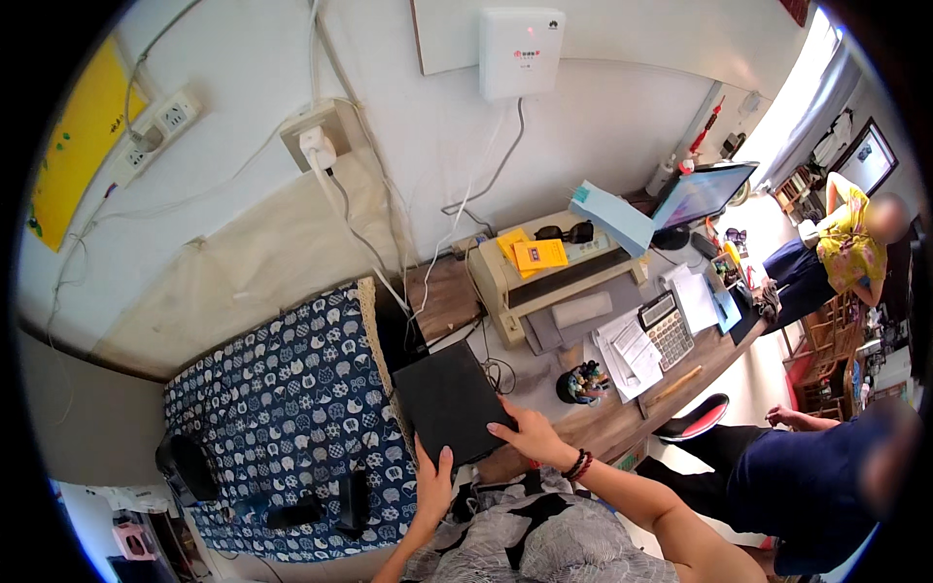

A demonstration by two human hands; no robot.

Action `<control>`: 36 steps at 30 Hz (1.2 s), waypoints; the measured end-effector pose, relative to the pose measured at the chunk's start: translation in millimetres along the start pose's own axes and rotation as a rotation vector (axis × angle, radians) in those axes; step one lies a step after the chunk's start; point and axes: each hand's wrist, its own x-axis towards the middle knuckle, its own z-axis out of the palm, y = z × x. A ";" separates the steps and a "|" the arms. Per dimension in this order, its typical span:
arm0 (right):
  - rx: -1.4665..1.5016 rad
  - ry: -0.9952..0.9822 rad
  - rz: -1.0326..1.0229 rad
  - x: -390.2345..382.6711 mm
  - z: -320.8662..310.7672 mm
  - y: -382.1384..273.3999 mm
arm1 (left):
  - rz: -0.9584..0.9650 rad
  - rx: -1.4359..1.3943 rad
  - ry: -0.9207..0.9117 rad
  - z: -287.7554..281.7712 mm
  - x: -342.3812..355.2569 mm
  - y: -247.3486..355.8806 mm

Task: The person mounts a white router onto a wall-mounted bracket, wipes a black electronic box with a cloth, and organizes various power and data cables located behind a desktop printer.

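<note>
A flat black rectangular object (447, 396) is held in front of me, tilted; whether it is a box or a folder I cannot tell. My left hand (434, 483) grips its near left corner, thumb on top. On its right edge my right hand (530, 433) has a hold, thumb over the top face, with the other fingers partly hidden. A dark bead bracelet (579, 464) circles my right wrist. Beside the black object's left edge is a surface draped with a blue cat-patterned cloth (292, 379).
Right of me, a wooden desk (607, 432) bears a printer (496, 291), a pen holder (583, 384), a calculator (668, 335), papers (627, 355) and a monitor (705, 197). Small black items (294, 512) rest on the cloth. Cables hang along the wall. Two people (797, 486) (844, 243) are at the right.
</note>
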 end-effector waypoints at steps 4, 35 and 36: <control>-0.024 0.102 -0.081 -14.8 22.4 10.6 | 0.006 -0.086 0.000 -0.3 -9.2 -7.4; -0.539 0.029 0.172 -39.7 80.6 183.3 | -0.159 -0.291 -0.012 -5.2 -22.2 -41.5; -0.577 0.015 0.169 -42.8 77.6 189.2 | -0.157 -0.283 -0.013 -3.9 -20.7 -43.6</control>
